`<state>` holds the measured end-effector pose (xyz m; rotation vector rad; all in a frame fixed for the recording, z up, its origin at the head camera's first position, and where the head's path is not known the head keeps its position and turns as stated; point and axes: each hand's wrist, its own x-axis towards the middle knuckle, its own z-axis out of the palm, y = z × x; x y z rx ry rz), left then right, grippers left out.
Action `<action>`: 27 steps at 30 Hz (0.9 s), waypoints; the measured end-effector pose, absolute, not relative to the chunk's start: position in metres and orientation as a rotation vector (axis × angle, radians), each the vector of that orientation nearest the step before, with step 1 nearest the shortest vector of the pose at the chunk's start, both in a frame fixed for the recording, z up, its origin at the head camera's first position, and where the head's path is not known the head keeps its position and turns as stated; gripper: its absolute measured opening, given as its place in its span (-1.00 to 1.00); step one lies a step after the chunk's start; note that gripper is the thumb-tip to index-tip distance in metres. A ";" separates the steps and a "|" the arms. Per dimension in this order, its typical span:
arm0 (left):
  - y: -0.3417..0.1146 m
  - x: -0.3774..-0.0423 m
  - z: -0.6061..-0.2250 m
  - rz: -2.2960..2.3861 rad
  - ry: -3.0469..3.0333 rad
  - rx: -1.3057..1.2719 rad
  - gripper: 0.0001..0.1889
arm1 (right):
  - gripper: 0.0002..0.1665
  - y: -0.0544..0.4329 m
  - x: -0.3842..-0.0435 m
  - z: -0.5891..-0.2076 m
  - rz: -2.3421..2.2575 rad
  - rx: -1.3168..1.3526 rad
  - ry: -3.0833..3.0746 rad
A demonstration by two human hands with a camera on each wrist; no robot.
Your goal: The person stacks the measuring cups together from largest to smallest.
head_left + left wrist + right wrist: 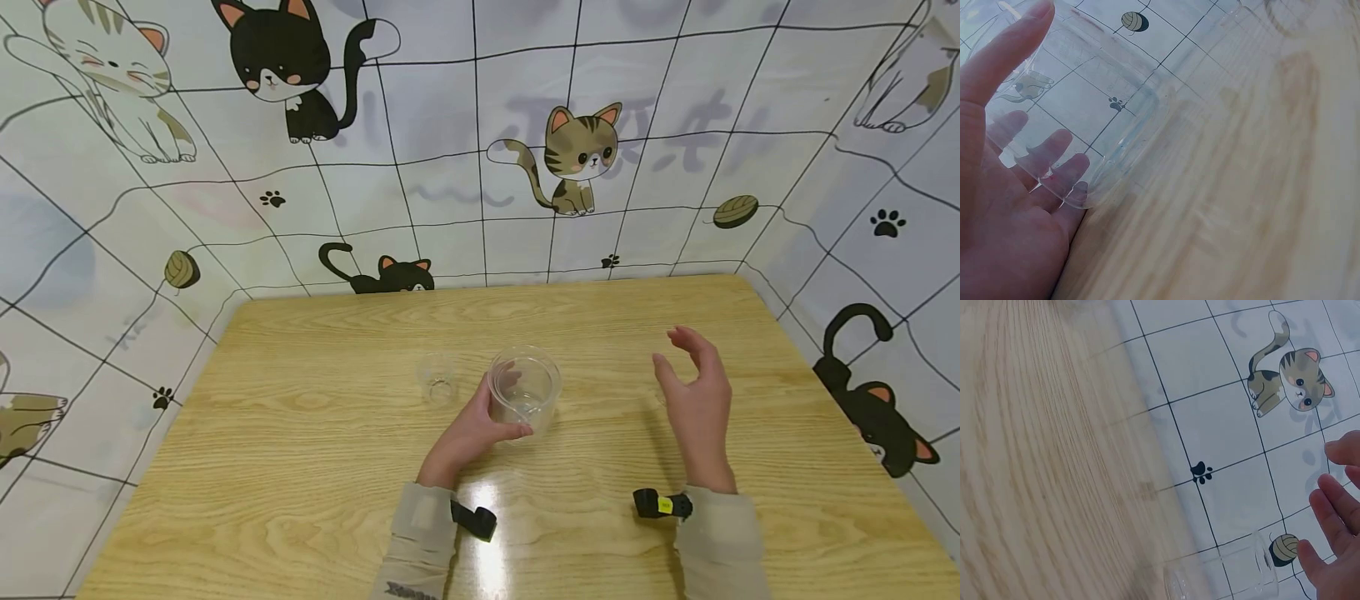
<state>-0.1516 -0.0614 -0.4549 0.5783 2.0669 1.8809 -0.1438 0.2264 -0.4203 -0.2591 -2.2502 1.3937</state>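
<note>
My left hand (468, 429) holds a wide clear plastic cup (536, 387), thumb on the near side and fingers spread around the far side. The left wrist view shows the fingers through the clear wall of this cup (1110, 125). Left of it stands a smaller clear cup (438, 383). Over the right part of the table, my right hand (699, 408) is raised with thumb and fingers apart, nothing between them. In the right wrist view, another clear cup (1222, 575) shows at the bottom edge, apart from the fingers (1329, 512); its base is cut off.
Both hands are over a light wooden table (315, 467). White sheeting (442, 100) with grid lines and cartoon cats rises behind the table and along both sides. Black straps with small devices are on both wrists.
</note>
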 end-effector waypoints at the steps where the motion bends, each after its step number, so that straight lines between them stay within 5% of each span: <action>1: -0.061 -0.152 -0.455 1.883 2.064 0.579 -0.07 | -0.47 0.228 -0.144 -0.421 1.389 -0.270 -2.248; 10: -0.062 -0.153 -0.455 1.855 2.074 0.591 -0.05 | -0.54 0.241 -0.142 -0.425 1.379 -0.315 -2.200; 27: -0.061 -0.151 -0.451 1.831 2.111 0.576 -0.03 | -0.28 0.257 -0.144 -0.433 1.466 -0.380 -2.404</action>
